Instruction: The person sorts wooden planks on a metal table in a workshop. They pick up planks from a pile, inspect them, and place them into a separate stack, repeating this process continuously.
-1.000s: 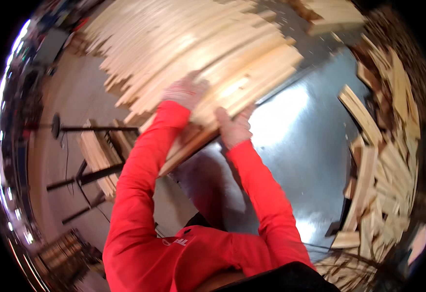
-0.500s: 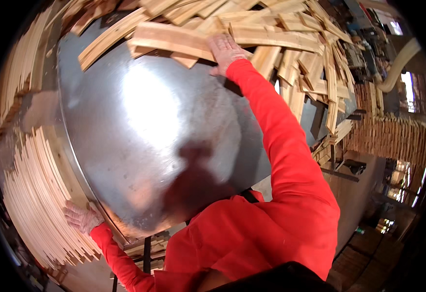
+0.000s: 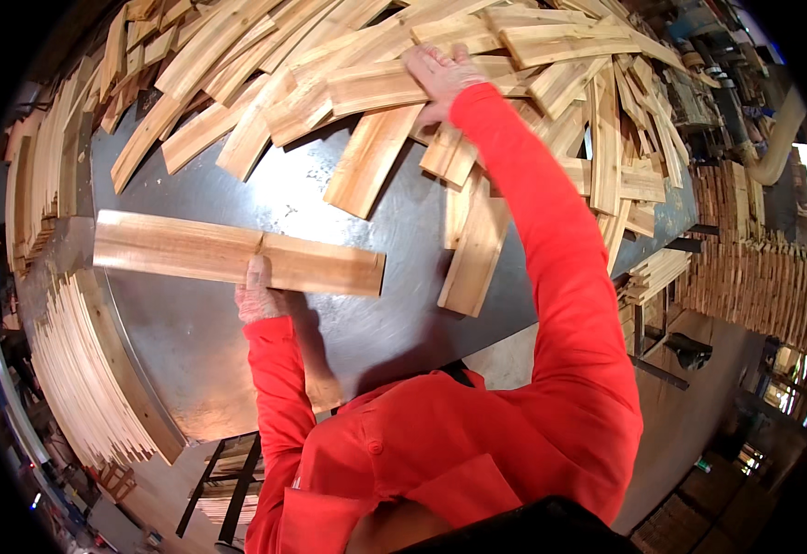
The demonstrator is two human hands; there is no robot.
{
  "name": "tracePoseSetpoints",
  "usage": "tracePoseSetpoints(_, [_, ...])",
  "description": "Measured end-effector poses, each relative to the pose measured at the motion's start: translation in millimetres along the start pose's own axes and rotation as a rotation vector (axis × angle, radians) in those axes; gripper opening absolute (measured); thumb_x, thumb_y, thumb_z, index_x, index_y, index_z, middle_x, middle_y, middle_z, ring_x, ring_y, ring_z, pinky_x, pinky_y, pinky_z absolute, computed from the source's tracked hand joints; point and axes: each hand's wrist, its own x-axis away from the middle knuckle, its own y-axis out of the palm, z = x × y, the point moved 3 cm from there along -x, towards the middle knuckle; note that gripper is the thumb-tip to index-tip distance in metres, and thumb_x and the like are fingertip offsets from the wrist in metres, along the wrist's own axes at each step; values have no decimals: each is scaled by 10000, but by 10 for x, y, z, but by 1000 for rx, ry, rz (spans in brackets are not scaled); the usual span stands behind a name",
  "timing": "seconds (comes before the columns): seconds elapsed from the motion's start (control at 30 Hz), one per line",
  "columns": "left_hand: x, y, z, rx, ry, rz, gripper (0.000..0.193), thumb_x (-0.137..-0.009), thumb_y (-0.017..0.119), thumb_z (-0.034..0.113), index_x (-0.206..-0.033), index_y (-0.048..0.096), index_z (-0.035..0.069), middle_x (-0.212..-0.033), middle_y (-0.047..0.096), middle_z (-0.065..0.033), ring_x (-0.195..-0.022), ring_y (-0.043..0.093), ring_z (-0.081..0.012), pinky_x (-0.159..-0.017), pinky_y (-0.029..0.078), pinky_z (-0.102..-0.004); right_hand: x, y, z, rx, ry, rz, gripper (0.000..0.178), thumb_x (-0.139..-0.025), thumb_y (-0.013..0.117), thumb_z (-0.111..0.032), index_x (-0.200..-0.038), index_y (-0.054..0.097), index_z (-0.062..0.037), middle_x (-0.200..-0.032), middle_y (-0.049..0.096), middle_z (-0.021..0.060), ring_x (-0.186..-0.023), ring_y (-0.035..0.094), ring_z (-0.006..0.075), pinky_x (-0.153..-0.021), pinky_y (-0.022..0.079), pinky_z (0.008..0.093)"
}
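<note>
Left hand (image 3: pixel 256 297) at 9 o'clock has one board (image 3: pixel 177 245) pinched near mid-length, thumb on top, fingers hidden below; board spans 9 to 10 o'clock over the metal table (image 3: pixel 209 337), seemingly lifted, shadow beneath; right hand (image 3: pixel 442 78) just past 12, fingers laid across the end of a loose plank (image 3: pixel 376 88), can't tell if it's gripping; risks: one-hand hold on the near long edge could let the board roll or dip; crossed boards in the pile (image 3: pixel 551 46), 10 to 2 o'clock, could slide or trap fingers if one gets pulled from underneath; strip stack (image 3: pixel 89 379) at 8 could get knocked by a wide swing.
</note>
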Motion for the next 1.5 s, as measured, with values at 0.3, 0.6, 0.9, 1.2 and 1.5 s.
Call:
tracePoseSetpoints(0.3, [612,506,-283,-105,77,-46,556,-876,718,333,-1318,527,54,-1185,604,-104,-1101,582,-252,-914,509,-406,59,-311,-337,-349,-145,-249,566,-936,442,-173,-1472,311,-48,-1100,647,222,-1023,625,384,-938,446,538])
tracePoseSetpoints(0.6, [415,948,-1086,235,-394,44,309,-910,667,198,-1126,554,9,-1120,628,-142,-978,654,-312,-817,590,-492,884,-277,-784,-490,546,187,652,-887,503,-485,-1353,456,-32,-1222,525,263,-1117,548,391,-943,436,518])
tracePoseSetpoints(0.9, [462,844,-822,185,-109,64,507,-867,662,101,-1325,471,-4,-1228,582,-167,-1088,606,-290,-936,529,-475,391,-109,162,-586,1258,194,931,-639,799,-384,-1375,377,-3,-1537,194,255,-1302,410,349,-1008,443,437])
tracePoseSetpoints(1.2, [-217,-21,-224,203,-10,-2,469,-896,688,313,-1237,549,23,-1134,620,-111,-1022,596,-259,-851,511,-389,539,148,-1545,-1487,67,-101,776,-765,621,-320,-1452,377,-54,-1340,442,250,-1164,532,346,-916,456,406])
tracePoseSetpoints(1.5, [-67,-90,-591,-65,-140,46,555,-823,765,188,-1299,531,27,-1125,644,-102,-992,616,-230,-893,500,-367,978,122,-954,-267,575,142,1088,-712,716,-616,-1505,232,-51,-1505,329,240,-1403,274,414,-1166,204,505])
